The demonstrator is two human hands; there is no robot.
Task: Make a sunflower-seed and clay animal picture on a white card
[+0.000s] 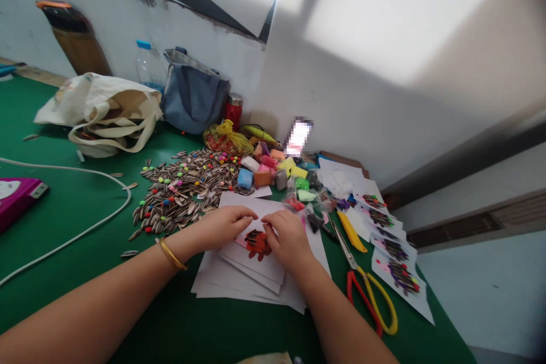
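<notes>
On a stack of white paper (251,281) lies a small orange-red clay figure (257,243) with dark striped sunflower seeds stuck along its upper part. My left hand (230,224) is just above and left of it, thumb and fingers drawn together; whatever may be between them is hidden. From the right, my right hand (290,239) rests over the paper at the figure's edge, fingers curled and thumb bent inward. What its fingertips hold, if anything, is too small to make out. A heap of striped sunflower seeds (187,182) mixed with coloured beads lies beyond my left hand.
Coloured clay blocks (262,178) and bags sit behind the paper. Scissors (352,261) and a yellow cutter (352,230) lie to the right, beside seed-decorated cards (401,278). A phone (298,135) stands at the wall. Bags (194,94) and a white cable (123,182) are left.
</notes>
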